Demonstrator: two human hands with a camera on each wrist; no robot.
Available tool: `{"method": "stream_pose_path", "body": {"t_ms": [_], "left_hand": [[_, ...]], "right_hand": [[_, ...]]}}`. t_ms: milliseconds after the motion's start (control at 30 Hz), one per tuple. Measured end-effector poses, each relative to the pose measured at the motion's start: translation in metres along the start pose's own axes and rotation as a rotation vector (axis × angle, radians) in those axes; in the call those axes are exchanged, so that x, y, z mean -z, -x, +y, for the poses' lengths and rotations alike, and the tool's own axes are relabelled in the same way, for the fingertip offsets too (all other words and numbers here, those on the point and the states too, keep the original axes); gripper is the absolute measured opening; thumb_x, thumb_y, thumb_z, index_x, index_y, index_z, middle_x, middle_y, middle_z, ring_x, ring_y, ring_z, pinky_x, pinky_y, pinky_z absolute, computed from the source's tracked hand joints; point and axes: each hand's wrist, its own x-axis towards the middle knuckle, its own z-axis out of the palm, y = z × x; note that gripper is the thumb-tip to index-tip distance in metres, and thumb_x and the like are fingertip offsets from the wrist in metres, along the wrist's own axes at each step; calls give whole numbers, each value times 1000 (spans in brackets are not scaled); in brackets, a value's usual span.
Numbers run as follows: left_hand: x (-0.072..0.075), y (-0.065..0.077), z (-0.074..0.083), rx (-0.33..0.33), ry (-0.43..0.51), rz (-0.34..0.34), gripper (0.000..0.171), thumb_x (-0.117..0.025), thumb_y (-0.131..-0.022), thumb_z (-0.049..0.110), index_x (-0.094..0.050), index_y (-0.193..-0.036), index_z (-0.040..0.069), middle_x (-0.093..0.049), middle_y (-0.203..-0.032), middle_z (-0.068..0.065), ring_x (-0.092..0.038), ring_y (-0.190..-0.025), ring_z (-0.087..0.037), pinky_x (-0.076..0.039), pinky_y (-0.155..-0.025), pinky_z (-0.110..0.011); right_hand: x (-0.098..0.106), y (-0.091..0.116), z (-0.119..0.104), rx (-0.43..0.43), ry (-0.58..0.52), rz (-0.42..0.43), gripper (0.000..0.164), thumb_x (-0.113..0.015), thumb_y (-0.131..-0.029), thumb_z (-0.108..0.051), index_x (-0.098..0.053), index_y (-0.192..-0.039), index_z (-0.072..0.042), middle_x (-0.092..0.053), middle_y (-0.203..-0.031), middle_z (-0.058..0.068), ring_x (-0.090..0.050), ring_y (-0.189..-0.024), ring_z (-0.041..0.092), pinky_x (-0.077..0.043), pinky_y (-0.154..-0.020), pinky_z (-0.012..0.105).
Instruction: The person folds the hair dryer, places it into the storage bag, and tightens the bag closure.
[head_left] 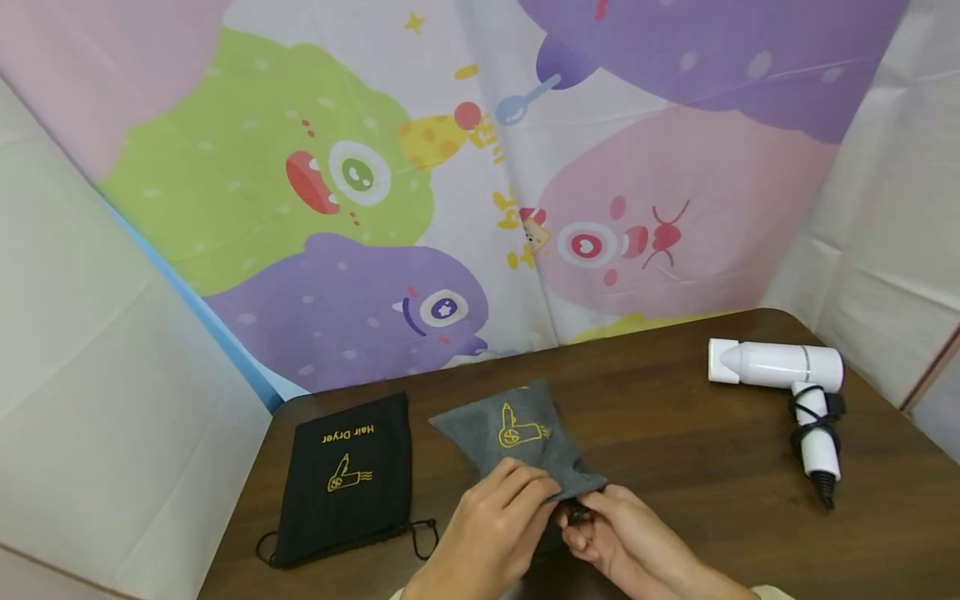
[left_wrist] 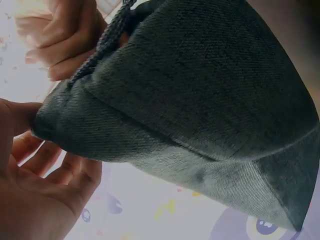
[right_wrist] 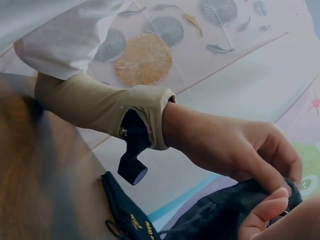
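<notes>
A grey drawstring bag (head_left: 495, 433) with a yellow hair dryer print is up off the table between my hands. My left hand (head_left: 487, 525) pinches its near edge with thumb and fingers. At the right corner of that edge, my right hand (head_left: 630, 533) grips the bag with curled fingers; a small dark piece (head_left: 577, 512) shows among them, and I cannot tell what it is. A braided drawstring (left_wrist: 107, 40) runs along the bag's gathered end in the left wrist view.
A black drawstring pouch (head_left: 348, 492) lettered "Hair Dryer" lies flat at the left of the brown table (head_left: 660, 433). At the right lies a white hair dryer (head_left: 772, 364), its black cord (head_left: 813, 429) wound round the handle. A cartoon-printed curtain (head_left: 360, 275) hangs behind.
</notes>
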Motion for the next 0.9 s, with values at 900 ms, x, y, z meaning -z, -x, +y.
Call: {"method": "stream_pose_path", "body": {"t_ms": [900], "left_hand": [[-7,-13,-15,130,264,-33,13,-53,-103,8,-61,-112,11,-62,-104,-1,-61,-93,-9,-49,-81,-14]], "right_hand": [[-10,-19,2,-30,22,231,20,-37,-106,-15,-55,-103,-6,-57,-82,-1,-47,-62,5,-38,-58,18]]}}
